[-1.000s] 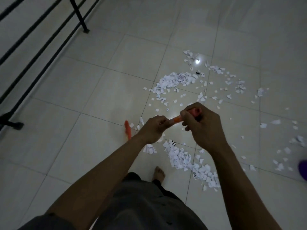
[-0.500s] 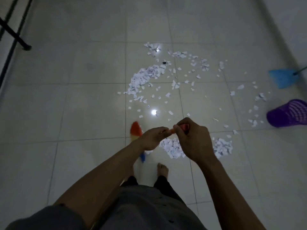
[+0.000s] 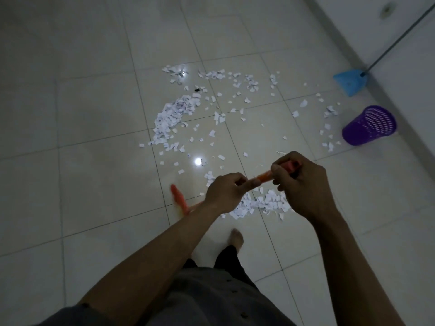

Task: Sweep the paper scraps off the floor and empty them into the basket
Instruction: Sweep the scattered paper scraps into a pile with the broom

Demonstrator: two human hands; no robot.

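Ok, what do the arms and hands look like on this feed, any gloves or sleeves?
Both hands, left hand and right hand, are bare: no gloves, and no rings or watch that I can make out. The forearms are bare too. A dark grey short sleeve shows on the left upper arm at the bottom edge; the right arm leaves the frame uncovered.

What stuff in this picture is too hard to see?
Head view:
- The broom head: a blurred orange smear.
- The broom handle: mostly covered by the left hand and right hand.
- The dustpan pole: cut off at the top-right corner.
- The basket: inside too dark.
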